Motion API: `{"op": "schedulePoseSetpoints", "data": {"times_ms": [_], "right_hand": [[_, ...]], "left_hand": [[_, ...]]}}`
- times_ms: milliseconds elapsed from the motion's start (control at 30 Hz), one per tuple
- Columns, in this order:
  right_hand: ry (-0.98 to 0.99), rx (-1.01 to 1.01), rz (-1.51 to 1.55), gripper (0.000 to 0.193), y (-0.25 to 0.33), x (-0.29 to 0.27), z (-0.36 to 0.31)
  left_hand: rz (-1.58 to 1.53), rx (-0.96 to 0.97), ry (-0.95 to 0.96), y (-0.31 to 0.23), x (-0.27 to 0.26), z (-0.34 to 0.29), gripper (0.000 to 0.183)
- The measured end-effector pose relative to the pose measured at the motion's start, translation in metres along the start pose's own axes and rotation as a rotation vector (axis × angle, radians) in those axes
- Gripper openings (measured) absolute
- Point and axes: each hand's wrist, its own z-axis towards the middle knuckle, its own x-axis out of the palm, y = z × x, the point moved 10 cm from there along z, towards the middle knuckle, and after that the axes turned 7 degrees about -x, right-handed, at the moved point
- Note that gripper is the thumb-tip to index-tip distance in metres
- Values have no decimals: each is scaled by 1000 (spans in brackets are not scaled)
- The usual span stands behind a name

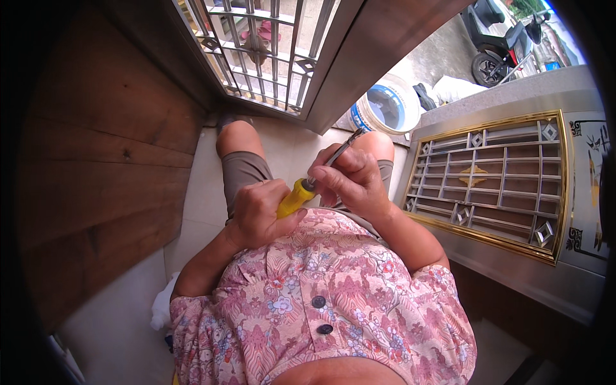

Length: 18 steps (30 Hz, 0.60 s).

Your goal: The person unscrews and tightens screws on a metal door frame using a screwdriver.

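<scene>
A screwdriver with a yellow handle point(293, 201) and a thin metal shaft point(338, 153) is held slantwise over my lap, its far end up and to the right. My left hand point(258, 209) wraps round the handle from the left, thumb along its near side. With bent fingers my right hand point(351, 181) grips about the shaft, close to where it meets the handle. A small dark piece shows at the far tip, in front of my right knee; I cannot tell what it is. My palms are hidden.
A metal barred door point(324, 109) stands ahead, and a wooden panel point(122, 160) is at the left. A white and blue bucket point(410, 109) stands beyond my right knee. To the right is a gold-framed grille door point(487, 173). Outside, a scooter point(494, 54) is parked.
</scene>
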Motion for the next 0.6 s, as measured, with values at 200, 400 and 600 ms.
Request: {"op": "schedulePoseSetpoints", "data": {"times_ms": [200,400,600], "right_hand": [[-4,17,-92,19,-2,-12,8],[-152,-259,-191,30,9,-16,11],[-172,-210,-260,25,-5,-15,6]], "left_hand": [[-133,-122,27,6,11,9,30],[-418,-249,-45,13,7,34,31],[-225,-137,-116,17,10,48,39]]}}
